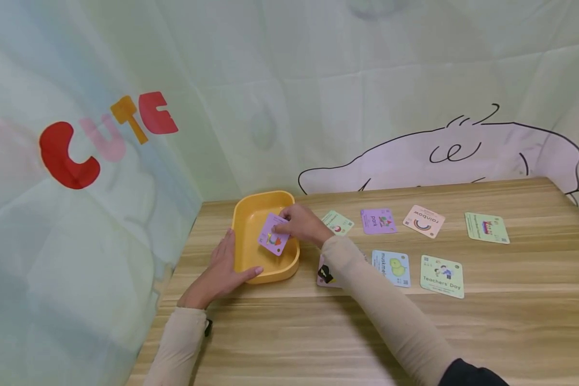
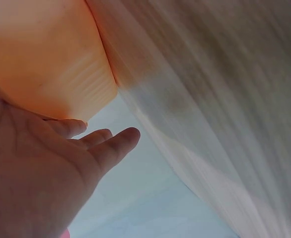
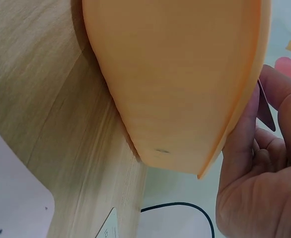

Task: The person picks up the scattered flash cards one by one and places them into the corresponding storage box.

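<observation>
A beige sleeve (image 1: 381,300) partly hides pastel picture cards (image 1: 441,276) on the wood-grain table (image 1: 289,332). The right hand (image 1: 303,222) pinches a flat purple card (image 1: 272,241) over the yellow round-cornered tray (image 1: 272,275); the left hand (image 1: 223,266), fingers extended, touches the tray's side. Only the head view shows the purple card's drawing.

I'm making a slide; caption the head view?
Right hand holds a purple card over a yellow tray; left hand touches its side.

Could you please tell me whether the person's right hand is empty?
No, the right hand pinches a purple, round-cornered printed card over the yellow-orange, rounded rectangular, plastic-looking tray.
</observation>
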A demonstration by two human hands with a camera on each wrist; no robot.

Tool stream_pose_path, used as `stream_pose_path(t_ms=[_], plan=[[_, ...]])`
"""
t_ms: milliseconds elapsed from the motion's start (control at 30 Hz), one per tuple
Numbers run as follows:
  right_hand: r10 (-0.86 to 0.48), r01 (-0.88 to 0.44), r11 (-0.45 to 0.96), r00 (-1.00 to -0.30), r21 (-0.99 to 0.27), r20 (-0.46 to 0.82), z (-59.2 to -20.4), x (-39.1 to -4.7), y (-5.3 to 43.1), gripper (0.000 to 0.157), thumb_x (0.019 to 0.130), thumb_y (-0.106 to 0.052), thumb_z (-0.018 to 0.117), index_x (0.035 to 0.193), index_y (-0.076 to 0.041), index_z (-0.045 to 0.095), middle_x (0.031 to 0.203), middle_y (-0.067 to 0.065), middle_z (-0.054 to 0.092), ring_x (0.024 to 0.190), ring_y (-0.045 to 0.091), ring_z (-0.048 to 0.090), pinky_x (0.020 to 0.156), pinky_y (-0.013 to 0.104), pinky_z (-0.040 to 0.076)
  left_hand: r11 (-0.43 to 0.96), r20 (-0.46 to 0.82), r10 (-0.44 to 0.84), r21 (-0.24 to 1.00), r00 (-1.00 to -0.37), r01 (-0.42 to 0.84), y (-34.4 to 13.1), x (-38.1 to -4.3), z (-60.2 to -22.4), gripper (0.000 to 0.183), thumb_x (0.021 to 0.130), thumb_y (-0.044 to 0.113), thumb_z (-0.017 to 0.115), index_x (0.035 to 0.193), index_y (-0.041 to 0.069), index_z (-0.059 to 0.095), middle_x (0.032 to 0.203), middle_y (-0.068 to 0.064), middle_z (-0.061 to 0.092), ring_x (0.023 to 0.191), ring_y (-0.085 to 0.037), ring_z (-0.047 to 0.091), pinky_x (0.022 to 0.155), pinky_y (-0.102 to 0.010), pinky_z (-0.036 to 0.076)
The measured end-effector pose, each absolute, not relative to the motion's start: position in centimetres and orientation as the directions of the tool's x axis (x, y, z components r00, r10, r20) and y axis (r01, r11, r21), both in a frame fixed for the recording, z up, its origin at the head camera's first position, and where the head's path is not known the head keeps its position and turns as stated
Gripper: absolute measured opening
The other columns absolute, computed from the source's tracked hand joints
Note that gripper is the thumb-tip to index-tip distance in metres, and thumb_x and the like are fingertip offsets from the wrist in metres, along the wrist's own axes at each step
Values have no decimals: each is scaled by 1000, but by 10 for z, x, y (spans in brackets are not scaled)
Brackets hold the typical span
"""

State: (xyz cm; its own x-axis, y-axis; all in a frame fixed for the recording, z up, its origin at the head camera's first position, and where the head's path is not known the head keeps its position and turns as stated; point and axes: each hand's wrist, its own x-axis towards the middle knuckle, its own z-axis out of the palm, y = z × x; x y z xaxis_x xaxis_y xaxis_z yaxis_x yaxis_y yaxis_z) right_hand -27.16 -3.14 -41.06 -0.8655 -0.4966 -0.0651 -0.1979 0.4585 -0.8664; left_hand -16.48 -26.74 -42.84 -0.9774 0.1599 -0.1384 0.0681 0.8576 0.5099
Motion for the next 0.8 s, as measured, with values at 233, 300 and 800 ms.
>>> stream_pose_path(t_ms=[233,300,800], plan=[[-493,-192,458,-867,-868,-68,-410,-271,-32,14,92,-21,77,92,-7,74,85,3,72,73,12,60,61,21,48,855,-135,161,515,-978,69,-268,-164,-429,128,86,71,64,160,1,-13,169,-20,-10,155,-43,-2,122,-63,11],[-492,-191,459,-868,-868,-69,-410,-271,-32,14,92,-21,77,92,-7,73,85,2,72,73,12,60,61,21,47,855,-134,160,515,-978,69,-268,-164,-429,128,86,71,64,160,2,-13,169,-19,-10,155,-43,-2,122,-63,11],[-490,-211,466,-870,-860,-52,-410,-271,-32,15,91,-22,77,89,-8,73,82,1,71,71,10,58,59,20,45,851,-128,161,520,-979,72,-267,-163,-428,127,86,70,65,160,1,-13,169,-20,-9,155,-44,-2,121,-64,11]])
